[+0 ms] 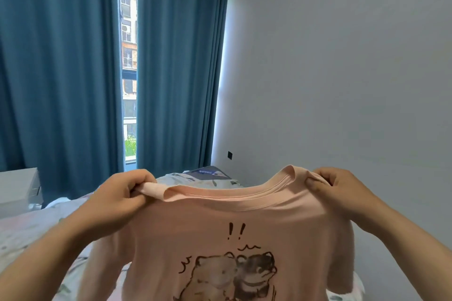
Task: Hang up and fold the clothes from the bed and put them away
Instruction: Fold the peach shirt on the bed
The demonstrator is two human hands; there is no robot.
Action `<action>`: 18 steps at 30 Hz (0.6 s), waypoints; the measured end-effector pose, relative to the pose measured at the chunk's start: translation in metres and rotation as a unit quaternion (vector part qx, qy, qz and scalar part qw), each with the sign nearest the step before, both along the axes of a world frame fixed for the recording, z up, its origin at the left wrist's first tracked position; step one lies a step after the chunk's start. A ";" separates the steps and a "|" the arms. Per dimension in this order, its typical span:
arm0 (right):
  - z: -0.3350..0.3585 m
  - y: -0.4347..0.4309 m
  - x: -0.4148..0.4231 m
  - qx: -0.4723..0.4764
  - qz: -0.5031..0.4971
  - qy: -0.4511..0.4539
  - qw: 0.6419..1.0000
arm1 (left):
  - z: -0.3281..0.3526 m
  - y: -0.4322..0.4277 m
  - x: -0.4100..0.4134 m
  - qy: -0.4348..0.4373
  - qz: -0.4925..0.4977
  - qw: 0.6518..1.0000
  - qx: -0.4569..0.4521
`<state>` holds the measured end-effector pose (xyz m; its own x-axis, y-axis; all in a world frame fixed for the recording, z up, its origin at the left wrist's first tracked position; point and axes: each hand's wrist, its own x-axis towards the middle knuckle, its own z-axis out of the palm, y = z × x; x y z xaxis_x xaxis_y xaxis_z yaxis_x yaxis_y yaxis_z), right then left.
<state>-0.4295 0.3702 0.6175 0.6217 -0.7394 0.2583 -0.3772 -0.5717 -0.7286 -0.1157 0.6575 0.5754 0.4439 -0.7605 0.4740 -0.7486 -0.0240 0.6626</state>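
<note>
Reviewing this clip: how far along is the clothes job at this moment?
Done: nothing shows as finished; no folded or hung garment is in view. In hand: the pink T-shirt is held up above the bed, left hand and right hand each pinching a shoulder, print toward the camera. Left: this shirt is unfolded and on no hanger, so folding or hanging and putting away remain.
</note>
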 end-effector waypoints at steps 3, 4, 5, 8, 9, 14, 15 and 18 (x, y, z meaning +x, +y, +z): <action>-0.009 -0.004 -0.004 0.052 0.029 0.008 0.998 | 0.002 0.009 0.000 0.068 -0.051 0.995 0.054; -0.012 -0.006 -0.004 0.069 0.037 0.009 0.997 | 0.000 0.009 0.002 0.090 -0.062 0.991 0.076; -0.017 -0.009 -0.003 0.085 0.042 0.012 0.995 | -0.002 0.008 0.004 0.120 -0.074 0.985 0.097; -0.037 -0.021 0.003 0.122 0.048 0.031 0.991 | -0.022 -0.011 0.012 0.221 -0.081 0.962 0.135; -0.046 -0.026 0.006 0.134 0.047 0.037 0.989 | -0.033 -0.020 0.016 0.245 -0.072 0.956 0.143; -0.118 -0.055 0.023 0.272 0.039 0.048 0.960 | -0.123 -0.070 0.029 0.357 -0.039 0.914 0.191; -0.139 -0.065 0.025 0.294 0.029 0.042 0.954 | -0.144 -0.079 0.028 0.369 -0.031 0.906 0.203; -0.210 -0.089 0.028 0.321 0.003 0.072 0.944 | -0.210 -0.106 0.024 0.435 0.003 0.874 0.214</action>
<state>-0.4016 0.2809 0.4077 0.6205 -0.7118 -0.3291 -0.4967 -0.0321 -0.8673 -0.0916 0.5516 0.3651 0.4995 -0.7814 -0.3741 0.0364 -0.4126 0.9102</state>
